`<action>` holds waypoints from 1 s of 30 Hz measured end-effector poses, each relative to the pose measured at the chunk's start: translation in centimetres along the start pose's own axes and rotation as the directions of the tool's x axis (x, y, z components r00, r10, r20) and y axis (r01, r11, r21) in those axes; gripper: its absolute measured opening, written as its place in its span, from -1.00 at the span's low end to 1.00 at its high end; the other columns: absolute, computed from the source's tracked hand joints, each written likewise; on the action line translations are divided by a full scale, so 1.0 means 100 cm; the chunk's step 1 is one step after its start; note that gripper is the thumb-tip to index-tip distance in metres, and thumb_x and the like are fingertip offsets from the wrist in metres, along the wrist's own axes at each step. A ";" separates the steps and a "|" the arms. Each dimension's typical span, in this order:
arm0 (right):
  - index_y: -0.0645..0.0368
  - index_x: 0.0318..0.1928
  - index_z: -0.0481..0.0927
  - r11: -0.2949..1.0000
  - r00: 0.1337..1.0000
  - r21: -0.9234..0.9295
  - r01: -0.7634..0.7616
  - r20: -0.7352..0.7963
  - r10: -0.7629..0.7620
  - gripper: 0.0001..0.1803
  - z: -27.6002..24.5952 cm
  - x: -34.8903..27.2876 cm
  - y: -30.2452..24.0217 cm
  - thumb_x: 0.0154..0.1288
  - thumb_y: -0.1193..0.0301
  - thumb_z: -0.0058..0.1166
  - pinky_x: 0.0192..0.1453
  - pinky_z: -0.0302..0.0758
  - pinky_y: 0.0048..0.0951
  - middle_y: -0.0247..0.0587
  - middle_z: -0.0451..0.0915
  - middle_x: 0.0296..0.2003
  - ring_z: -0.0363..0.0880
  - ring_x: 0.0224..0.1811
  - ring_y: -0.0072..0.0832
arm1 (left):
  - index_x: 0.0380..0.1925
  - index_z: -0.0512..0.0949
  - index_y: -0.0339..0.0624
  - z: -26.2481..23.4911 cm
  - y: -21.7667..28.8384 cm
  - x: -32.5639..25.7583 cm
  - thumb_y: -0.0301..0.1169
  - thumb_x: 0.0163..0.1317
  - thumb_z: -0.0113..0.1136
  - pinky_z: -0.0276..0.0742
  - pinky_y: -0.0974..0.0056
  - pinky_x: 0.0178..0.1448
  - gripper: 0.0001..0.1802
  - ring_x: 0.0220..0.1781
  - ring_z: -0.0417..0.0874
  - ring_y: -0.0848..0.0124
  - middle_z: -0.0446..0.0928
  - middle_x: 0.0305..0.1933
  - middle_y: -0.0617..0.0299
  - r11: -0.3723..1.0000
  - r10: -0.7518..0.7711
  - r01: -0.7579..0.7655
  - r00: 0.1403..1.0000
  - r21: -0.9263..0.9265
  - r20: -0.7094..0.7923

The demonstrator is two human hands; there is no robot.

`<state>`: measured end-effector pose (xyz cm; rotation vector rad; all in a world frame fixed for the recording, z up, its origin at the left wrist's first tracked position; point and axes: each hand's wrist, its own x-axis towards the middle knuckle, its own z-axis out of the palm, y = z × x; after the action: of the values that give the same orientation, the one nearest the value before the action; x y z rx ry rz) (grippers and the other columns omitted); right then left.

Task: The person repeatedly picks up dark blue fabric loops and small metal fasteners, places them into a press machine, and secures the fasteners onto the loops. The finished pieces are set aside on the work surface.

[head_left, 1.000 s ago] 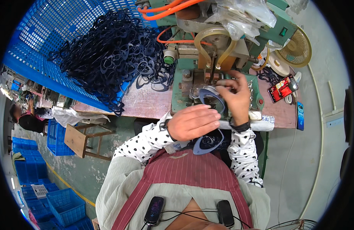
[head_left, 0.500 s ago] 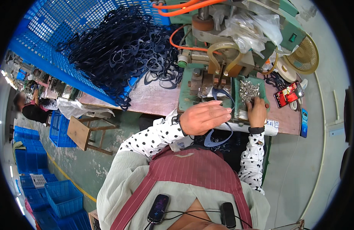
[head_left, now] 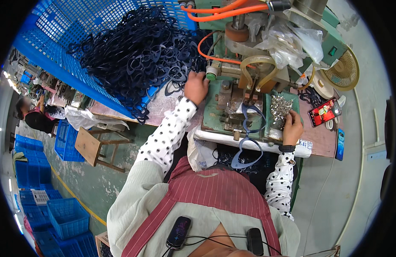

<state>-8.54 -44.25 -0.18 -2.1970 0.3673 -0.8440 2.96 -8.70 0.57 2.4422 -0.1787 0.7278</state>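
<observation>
My left hand (head_left: pixel 196 88) is beside the press's green button (head_left: pixel 211 76), near a heap of dark blue strap pieces (head_left: pixel 129 55). Its fingers are curled, and whatever they may hold is hidden. My right hand (head_left: pixel 293 127) is at the green tray (head_left: pixel 295 103) of small shiny metal parts (head_left: pixel 280 105). Thumb and fingertips are pressed together at the edge of these parts; anything pinched there is too small to make out. Between my hands, one dark blue strap with open loops (head_left: pixel 248 145) hangs from under the press head (head_left: pixel 250 96) over the table's front edge, held by neither hand.
A blue plastic basket (head_left: pixel 52 58) contains the strap heap. Orange air hoses (head_left: pixel 232 15) and clear bags (head_left: pixel 288 40) are on the green press. At right are a phone (head_left: pixel 324 112) and a fan (head_left: pixel 343 68). Leftward are a wooden stool (head_left: pixel 87 147), blue crates (head_left: pixel 67 216) and another person (head_left: pixel 37 120).
My left hand has left the strap and moved up and left to beside the green button. The strap now hangs uncovered. My right hand's fingertips have drawn together at the metal parts.
</observation>
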 end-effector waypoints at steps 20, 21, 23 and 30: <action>0.24 -0.19 0.72 0.938 0.988 0.332 -0.097 0.146 0.051 -0.84 0.000 0.002 -0.040 0.20 0.53 0.22 -0.18 0.51 -0.54 -0.22 0.72 -0.30 0.63 -0.29 -0.54 | 0.00 0.60 -0.18 -0.061 -0.105 -0.012 -0.24 0.46 0.01 0.47 0.43 -0.30 -0.69 -0.39 0.59 0.56 0.70 -0.30 0.25 0.919 -0.326 0.330 0.944 -0.217 0.054; 0.27 -0.16 0.71 0.939 0.985 0.335 -0.075 0.174 0.016 -0.82 -0.005 0.002 -0.063 0.21 0.56 0.19 -0.19 0.49 -0.58 -0.23 0.71 -0.29 0.61 -0.30 -0.58 | 0.02 0.54 -0.27 -0.074 -0.074 -0.009 -0.29 0.41 0.04 0.56 0.27 -0.24 -0.68 -0.31 0.73 0.23 0.70 -0.33 0.07 0.919 -0.334 0.319 0.942 -0.230 -0.029; 0.26 -0.17 0.72 0.859 0.965 0.491 -0.145 0.262 0.013 -0.82 -0.008 0.000 -0.094 0.20 0.58 0.17 -0.22 0.46 -0.63 -0.31 0.69 -0.31 0.56 -0.33 -0.66 | 0.01 0.51 -0.25 -0.082 -0.051 -0.007 -0.36 0.42 0.00 0.57 0.24 -0.25 -0.73 -0.33 0.73 0.20 0.71 -0.33 0.12 0.924 -0.336 0.301 0.934 -0.236 -0.125; 0.23 -0.08 0.65 0.760 0.893 0.605 -0.235 0.444 -0.077 -0.70 -0.020 -0.012 -0.160 0.11 0.54 0.27 -0.41 0.27 -0.69 -0.42 0.68 -0.38 0.37 -0.49 -0.79 | -0.11 0.60 -0.20 -0.095 0.056 -0.029 -0.55 0.14 0.15 0.38 0.11 0.10 -0.73 -0.20 0.60 0.15 0.63 -0.23 0.14 0.933 0.286 -0.340 0.899 -0.118 -0.331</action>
<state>-10.77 -33.75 11.95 -1.6193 -0.0666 -0.3097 -5.47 -8.04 8.31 2.1210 -0.5007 1.1746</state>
